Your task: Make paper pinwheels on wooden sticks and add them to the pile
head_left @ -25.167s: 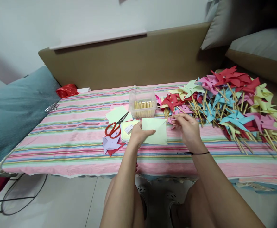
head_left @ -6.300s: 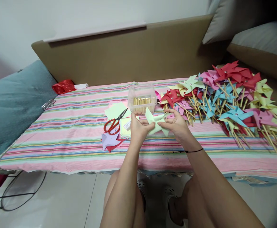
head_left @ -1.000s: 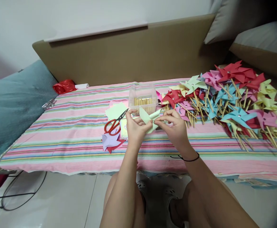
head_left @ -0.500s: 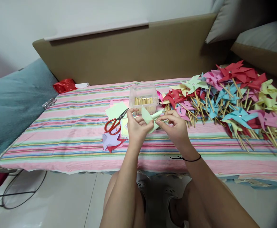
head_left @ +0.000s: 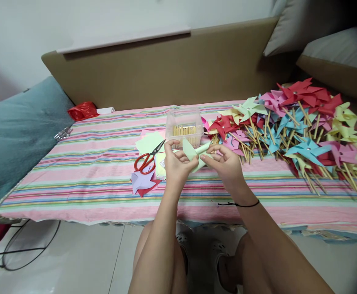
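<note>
Between my hands is a pale green paper pinwheel [head_left: 189, 150] with its blades curled toward the centre. My left hand [head_left: 178, 161] pinches it from the left, thumb near the middle. On the other side my right hand [head_left: 224, 161] has its thumb and fingers closed on the paper's right edge. Whether a pin sits at the centre is too small to tell. Just behind the paper stands a clear plastic box [head_left: 184, 116] of short wooden sticks [head_left: 185, 130]. Scissors with red handles [head_left: 147, 157] lie left of my left hand.
Finished pinwheels on sticks [head_left: 309, 151] are heaped along the right. Cut purple paper [head_left: 142, 181] and green sheets [head_left: 150, 143] lie around the scissors. A red plastic bag [head_left: 83, 111] sits at the far left on the striped cloth [head_left: 83, 163], before a brown backrest [head_left: 166, 69].
My right hand's fingers have shifted slightly and now rest more on the paper's right edge. My left hand keeps its hold, and the view has moved only a little.
</note>
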Demonstrator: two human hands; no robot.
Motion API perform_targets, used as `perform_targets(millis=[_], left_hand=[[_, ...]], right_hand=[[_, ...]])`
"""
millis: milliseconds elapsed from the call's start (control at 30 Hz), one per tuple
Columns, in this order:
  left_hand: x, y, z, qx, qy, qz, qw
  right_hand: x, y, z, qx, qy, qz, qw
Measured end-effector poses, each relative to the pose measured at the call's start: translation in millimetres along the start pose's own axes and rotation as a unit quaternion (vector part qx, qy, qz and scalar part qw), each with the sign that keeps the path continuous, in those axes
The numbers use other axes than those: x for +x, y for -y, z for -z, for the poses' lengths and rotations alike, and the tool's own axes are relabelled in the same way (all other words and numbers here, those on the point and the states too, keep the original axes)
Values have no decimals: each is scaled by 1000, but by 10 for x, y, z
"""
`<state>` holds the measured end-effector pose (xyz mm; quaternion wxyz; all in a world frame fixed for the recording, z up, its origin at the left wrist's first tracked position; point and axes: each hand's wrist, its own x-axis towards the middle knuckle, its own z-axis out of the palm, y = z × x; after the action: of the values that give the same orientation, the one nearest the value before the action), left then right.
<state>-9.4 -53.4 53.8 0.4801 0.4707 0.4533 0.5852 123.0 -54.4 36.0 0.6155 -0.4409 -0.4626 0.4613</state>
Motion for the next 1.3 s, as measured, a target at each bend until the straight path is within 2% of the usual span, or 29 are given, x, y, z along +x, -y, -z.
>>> perform_targets(millis=[100, 233, 467, 700, 1300], left_hand=[[3, 6, 1, 2, 1, 3, 1000], [15, 11, 4, 8, -2, 19, 1000], [8, 0, 10, 23, -3, 14, 1000], [-6, -19, -12, -6, 11, 0, 1000], [-2, -8, -16, 4, 17, 18, 1000]], right_hand=[[1, 22, -1, 38, 2, -40, 998], [5, 30, 7, 53, 20, -57, 997], [-18, 86, 19, 25, 16, -44, 999], [-9, 99, 45, -22, 10, -40, 999], [6, 87, 63, -18, 6, -25, 1000]])
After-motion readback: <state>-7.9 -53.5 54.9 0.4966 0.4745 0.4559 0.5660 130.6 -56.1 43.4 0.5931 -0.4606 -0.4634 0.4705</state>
